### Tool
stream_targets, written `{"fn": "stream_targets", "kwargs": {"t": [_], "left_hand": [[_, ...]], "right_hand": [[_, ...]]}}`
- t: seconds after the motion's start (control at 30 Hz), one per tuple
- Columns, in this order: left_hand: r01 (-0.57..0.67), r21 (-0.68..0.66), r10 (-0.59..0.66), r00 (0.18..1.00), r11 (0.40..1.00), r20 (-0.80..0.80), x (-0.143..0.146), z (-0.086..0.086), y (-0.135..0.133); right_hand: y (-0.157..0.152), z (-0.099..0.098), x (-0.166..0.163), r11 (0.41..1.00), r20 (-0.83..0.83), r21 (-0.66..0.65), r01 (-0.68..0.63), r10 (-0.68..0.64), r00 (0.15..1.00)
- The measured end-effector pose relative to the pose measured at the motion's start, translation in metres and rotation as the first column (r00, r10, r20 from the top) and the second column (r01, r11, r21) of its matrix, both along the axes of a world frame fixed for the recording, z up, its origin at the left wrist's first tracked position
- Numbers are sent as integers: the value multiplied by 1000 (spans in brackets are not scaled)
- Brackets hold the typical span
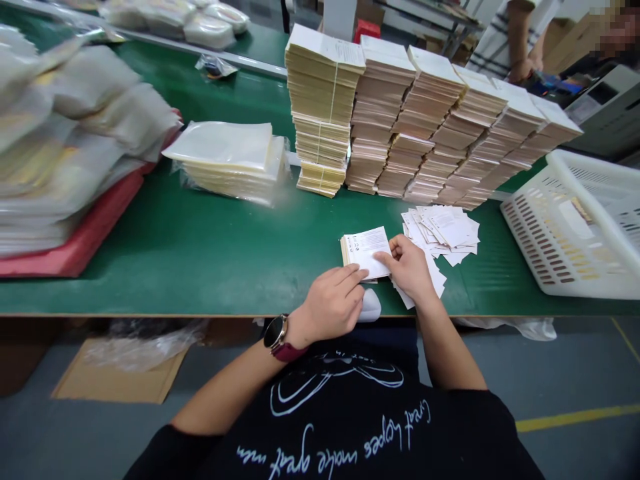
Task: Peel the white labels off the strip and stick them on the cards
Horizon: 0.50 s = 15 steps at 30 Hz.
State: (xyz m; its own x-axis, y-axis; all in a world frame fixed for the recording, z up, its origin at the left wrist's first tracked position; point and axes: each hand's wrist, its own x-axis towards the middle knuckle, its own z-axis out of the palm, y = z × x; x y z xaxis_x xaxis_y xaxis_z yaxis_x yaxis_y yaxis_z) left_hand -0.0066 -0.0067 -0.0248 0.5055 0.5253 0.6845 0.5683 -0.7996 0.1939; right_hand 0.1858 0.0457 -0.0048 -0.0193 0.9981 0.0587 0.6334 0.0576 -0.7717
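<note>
A small stack of printed cards lies on the green table near its front edge. My right hand grips the stack's right side, thumb on the top card. At the near left corner, my left hand is closed against the same stack, fingertips on its edge; its thumb is hidden. Just right of my left hand sits a smooth white object, partly covered, whose kind I cannot make out. Beyond my right hand, a loose pile of white cards spreads over the table, some reaching under my wrist.
Tall stacks of cards stand in a row behind. Bagged papers lie left of them, and a large heap of bags rests on red material. A white plastic basket stands at right. Another person's arm shows behind.
</note>
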Motion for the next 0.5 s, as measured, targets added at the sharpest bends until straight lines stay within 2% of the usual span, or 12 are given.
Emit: {"fn": "stream_targets", "kwargs": {"t": [0.03,0.1,0.17,0.23,0.3,0.43,0.5], "left_hand": [[0,0,0,1000,1000,-5,0,0,0],[-1,1,1,1000,1000,-17,0,1,0],[-3,0,3,1000,1000,-27,1,1,1],[-3,2,3,999,1000,-34,2,1,1],[-4,9,4,999,1000,-41,2,1,2],[-3,6,4,998,1000,-56,2,0,2],[-2,3,2,998,1000,-67,2,-1,2]], "right_hand": [[-1,0,-1,1000,22,18,-3,3,1000],[-3,3,-2,996,175,85,-17,1,984],[-5,6,-3,983,387,183,-31,-43,921],[-7,7,-3,967,505,252,-33,-103,857],[-6,6,-2,967,473,255,-12,-114,874],[-2,4,1,989,236,147,-17,-19,972],[-1,5,1,988,250,147,-45,7,968]]}}
